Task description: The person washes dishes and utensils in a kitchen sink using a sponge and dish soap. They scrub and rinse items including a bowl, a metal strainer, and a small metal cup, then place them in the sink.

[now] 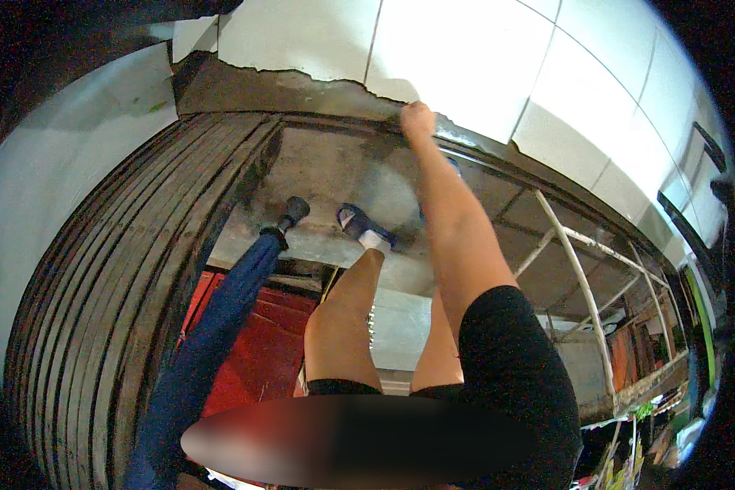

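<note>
My bare right arm reaches forward from a short black sleeve. At its end my right hand [418, 121] is curled against the dark rail [355, 122] below the broken edge of a white tiled surface [453, 55]. Whether its fingers hold anything is hidden. My left hand is out of view. Left of my legs, a long dark blue cloth-covered object [233, 306], seemingly a furled umbrella, slants across with its dark tip near the concrete floor [337, 159]. My left foot wears a white sock and a dark sandal [364, 226]; my arm mostly covers the other foot.
Folded slats of a folding shutter [116, 263] stand along the left. A frame of pale poles [582, 282] is at the right. Behind the blue object is a red panel [257, 343]. Strong light falls on the tiles.
</note>
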Motion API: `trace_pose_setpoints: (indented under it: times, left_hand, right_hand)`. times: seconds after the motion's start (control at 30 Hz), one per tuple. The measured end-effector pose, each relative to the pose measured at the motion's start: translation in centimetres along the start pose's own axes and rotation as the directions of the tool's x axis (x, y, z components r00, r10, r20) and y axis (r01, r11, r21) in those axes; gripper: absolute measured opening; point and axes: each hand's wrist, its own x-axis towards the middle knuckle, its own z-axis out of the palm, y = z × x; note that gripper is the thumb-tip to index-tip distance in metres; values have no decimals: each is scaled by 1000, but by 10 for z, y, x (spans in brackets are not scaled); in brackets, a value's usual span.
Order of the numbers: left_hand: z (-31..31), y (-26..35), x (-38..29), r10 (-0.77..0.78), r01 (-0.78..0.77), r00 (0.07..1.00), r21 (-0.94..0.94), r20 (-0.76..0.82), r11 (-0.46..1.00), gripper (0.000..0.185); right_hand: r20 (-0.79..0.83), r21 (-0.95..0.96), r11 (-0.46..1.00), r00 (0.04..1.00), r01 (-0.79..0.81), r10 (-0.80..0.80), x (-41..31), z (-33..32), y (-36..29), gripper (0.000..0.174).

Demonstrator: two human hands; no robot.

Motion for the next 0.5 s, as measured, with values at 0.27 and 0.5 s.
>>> trace_pose_setpoints:
  times: [0.27, 0.5]
  left_hand:
    - [7, 29, -19, -80, 97, 994, 258, -76, 961, 46]
    - [33, 74, -34, 266, -303, 940, 160, 213, 940, 24]
  right_hand:
    - [63, 207, 966, 983, 155, -171, -173, -26, 8, 24]
    - [539, 288, 871, 685, 398, -491, -343, -156, -9, 13]
